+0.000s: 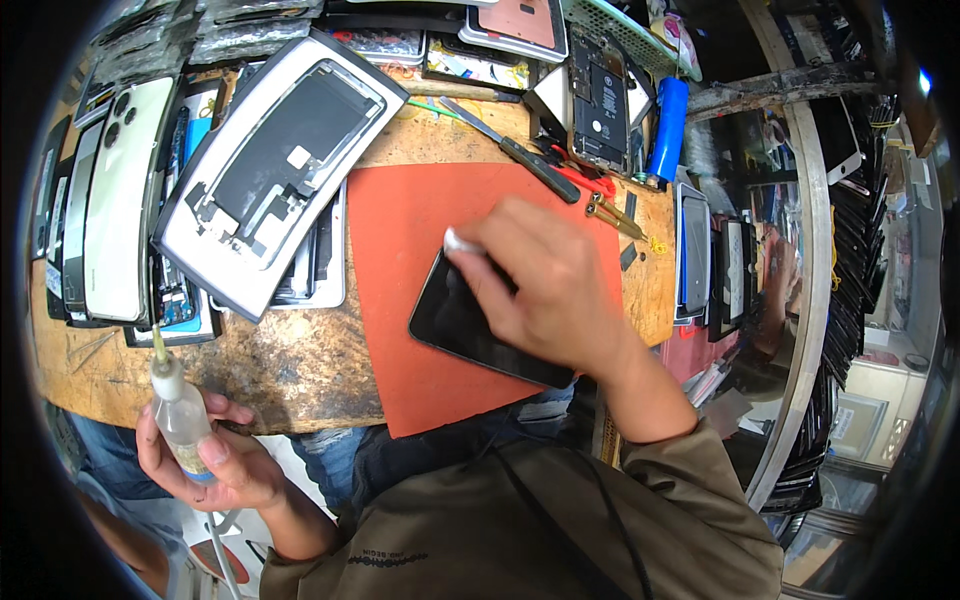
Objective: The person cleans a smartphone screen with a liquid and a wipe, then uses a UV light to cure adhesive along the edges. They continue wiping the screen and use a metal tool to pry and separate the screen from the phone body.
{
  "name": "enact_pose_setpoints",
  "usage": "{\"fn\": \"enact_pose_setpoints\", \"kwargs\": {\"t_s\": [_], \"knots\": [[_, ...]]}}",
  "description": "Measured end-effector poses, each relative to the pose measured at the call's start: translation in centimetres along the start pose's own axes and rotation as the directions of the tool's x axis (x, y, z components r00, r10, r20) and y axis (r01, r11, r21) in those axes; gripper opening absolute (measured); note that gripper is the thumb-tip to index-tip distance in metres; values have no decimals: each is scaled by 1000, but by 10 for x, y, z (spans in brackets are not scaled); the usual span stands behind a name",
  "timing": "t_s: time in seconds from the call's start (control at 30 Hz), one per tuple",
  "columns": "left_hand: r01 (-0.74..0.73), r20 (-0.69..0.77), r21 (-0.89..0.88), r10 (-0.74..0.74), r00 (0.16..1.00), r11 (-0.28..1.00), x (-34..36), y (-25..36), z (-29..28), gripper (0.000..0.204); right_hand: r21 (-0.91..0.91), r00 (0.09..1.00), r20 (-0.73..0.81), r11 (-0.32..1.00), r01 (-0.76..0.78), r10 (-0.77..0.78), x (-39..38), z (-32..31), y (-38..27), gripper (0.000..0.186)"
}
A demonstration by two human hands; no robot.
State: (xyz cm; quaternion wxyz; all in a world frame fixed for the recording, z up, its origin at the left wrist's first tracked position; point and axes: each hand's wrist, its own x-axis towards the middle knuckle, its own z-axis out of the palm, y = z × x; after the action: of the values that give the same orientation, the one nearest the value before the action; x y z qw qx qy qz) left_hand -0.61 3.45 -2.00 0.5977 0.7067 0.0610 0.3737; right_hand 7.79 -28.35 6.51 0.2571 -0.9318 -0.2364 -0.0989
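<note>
A black smartphone (455,318) lies at a slant on an orange-red mat (400,230), its dark screen face up. My right hand (535,275) rests over its upper part, fingers closed on a small white wad (456,243) at the phone's upper left corner; the wad looks like tissue or cotton. Off the bench's left front edge, my left hand (225,465) is wrapped round a clear dropper bottle (180,415). The bottle is upright, with a narrow yellowish tip and some liquid low inside.
Left of the mat, a white box lid (245,250) carries a phone screen part (290,140). Pale phones (125,200) stand beyond it. Behind the mat lie a dark-handled blade (538,168), brass-coloured screwdrivers (615,215), an opened phone (600,100) and a blue cylinder (668,130). A glass case stands right.
</note>
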Motion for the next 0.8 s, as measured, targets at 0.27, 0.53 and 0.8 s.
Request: {"fn": "enact_pose_setpoints", "kwargs": {"t_s": [0.27, 0.53, 0.8], "knots": [[33, 28, 39, -34, 999, 999, -3, 5, -8, 68, 47, 996, 88, 999, 2, -6, -2, -6, -18, 16], [-18, 45, 37, 16, 999, 999, -1, -1, -5, 64, 41, 998, 67, 999, -6, 3, -1, -5, -14, 14], [-42, 39, 25, 41, 998, 999, 0, -3, 1, 60, 69, 1000, 5, 997, 17, -18, -11, -5, -13, 17]]}}
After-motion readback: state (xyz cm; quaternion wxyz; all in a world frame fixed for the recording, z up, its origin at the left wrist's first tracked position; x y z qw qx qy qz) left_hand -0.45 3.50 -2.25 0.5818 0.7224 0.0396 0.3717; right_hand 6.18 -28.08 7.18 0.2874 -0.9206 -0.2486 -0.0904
